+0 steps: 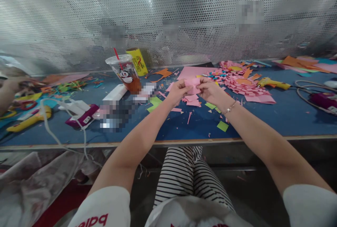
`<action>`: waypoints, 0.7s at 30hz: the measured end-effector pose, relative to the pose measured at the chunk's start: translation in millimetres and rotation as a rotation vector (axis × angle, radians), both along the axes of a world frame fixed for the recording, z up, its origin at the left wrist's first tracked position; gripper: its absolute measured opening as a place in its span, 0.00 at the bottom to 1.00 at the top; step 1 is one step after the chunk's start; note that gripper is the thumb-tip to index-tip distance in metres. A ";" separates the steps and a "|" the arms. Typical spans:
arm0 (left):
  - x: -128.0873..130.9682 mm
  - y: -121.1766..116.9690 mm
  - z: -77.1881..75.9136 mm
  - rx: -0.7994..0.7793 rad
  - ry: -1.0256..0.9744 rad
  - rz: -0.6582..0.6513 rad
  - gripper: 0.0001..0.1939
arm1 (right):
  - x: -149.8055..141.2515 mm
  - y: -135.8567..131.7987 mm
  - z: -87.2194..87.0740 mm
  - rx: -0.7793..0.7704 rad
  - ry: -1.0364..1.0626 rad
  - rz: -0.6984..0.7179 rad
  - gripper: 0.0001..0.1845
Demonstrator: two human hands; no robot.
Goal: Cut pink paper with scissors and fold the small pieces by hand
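Trim (184, 140) ran along the near edge of the blue table (181, 132), and a green paper square (222, 125) lay a little inside it. Between the forearms, blue surface showed among thin scraps; a wider stretch of it opened to the right. Farther in, the left hand (180, 89) and right hand (209, 90) gripped a small pink paper (193, 85), fingertips closed on its left and right sides, above loose pink pieces (193, 102). To the left, a clear lidded cup (125, 74) held amber drink (134, 87) and a red straw (117, 57). Rightward lay fringed pink paper (240, 84) and a yellow glue gun (275, 83). Farther left stood a yellow tube (138, 62), its inside too dim to tell. Perforated metal (189, 5) rose beyond the far edge.
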State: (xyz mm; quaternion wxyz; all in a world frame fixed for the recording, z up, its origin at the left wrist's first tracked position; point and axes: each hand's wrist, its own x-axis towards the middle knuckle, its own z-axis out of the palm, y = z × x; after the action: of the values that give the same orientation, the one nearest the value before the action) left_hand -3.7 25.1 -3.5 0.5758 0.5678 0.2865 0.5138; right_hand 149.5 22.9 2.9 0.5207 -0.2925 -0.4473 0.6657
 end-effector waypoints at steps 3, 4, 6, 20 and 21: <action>-0.3 2.2 -1.5 0.015 -0.003 0.015 0.18 | -2.0 -2.4 0.0 0.034 -0.009 0.045 0.14; -0.3 3.0 -2.2 0.018 -0.002 0.025 0.18 | -2.9 -2.9 -0.5 0.050 -0.008 0.061 0.14; -0.3 4.0 -3.3 0.021 0.004 0.042 0.18 | -4.4 -3.5 -1.8 0.075 0.000 0.082 0.13; -5.3 0.3 6.9 -0.124 -0.069 -0.069 0.16 | 1.7 0.5 -3.6 0.097 -0.023 0.198 0.09; -5.4 0.8 6.6 -0.106 -0.076 -0.074 0.16 | 1.1 -0.9 -3.0 0.092 -0.022 0.206 0.10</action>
State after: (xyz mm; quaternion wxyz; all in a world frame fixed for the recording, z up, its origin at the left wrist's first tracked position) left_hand -9.0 25.9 3.2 0.6340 0.5267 0.2701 0.4976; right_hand 150.6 22.0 -0.1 0.4572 -0.2282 -0.5108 0.6914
